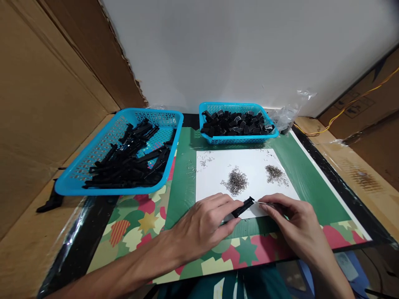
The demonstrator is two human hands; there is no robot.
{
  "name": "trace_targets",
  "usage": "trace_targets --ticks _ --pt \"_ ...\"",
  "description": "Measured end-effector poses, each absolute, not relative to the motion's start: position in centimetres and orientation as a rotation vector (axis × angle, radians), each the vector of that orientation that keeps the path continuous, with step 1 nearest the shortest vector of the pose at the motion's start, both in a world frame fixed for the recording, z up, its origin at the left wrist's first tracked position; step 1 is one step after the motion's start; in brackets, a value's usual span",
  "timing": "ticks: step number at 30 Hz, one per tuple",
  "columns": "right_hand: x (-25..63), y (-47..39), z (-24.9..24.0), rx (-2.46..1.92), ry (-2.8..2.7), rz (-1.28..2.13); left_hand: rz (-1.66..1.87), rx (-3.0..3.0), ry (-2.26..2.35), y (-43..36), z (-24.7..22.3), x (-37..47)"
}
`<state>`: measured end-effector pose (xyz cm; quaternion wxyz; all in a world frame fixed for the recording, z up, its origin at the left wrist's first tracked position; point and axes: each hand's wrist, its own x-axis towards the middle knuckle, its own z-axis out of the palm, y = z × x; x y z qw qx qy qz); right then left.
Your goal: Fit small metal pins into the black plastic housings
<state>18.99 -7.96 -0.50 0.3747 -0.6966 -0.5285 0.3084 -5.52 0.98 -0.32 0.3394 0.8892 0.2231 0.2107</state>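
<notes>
My left hand (212, 218) is closed around a narrow black plastic part (243, 207), held at a slant over the front of a white paper sheet (215, 174). Between the thumb and forefinger of my right hand (289, 216) is a thin metal tool, likely tweezers (264, 203), whose tip reaches the upper right end of the black part. Whether a small piece sits at the tip is too fine to make out. Behind my hands, a pile of tiny wire pieces (236, 181) lies on the sheet, with a smaller pile (274, 173) to its right.
At left stands a blue basket (109, 192) of long black parts. Another blue basket (240, 140), full of small black pieces, is at the back beside a clear plastic bag (286, 118). One black part (51, 201) lies outside the left basket. Cardboard (46, 91) walls the left side.
</notes>
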Motion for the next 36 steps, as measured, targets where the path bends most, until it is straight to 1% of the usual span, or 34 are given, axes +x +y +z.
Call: trace_targets --ticks 10,16,24,29,36 --pt "18.0 -7.5 -1.0 -1.702 -1.138 0.861 0.534 2.335 0.609 0.8 -0.2 -5.3" --pt "18.0 -7.5 -1.5 -1.690 -1.197 0.847 0.558 2.367 0.607 0.8 -0.4 -5.3" --pt "17.1 -7.4 -1.3 -1.747 -1.153 0.834 0.582 2.426 0.573 0.9 -1.2 -5.3" --pt "16.9 -7.3 -0.9 -1.863 -1.192 0.802 0.606 2.451 0.544 0.9 -1.3 -5.4" --pt "16.3 -6.9 -0.9 -1.935 -1.162 0.818 0.564 2.499 0.489 0.9 -1.0 -5.3"
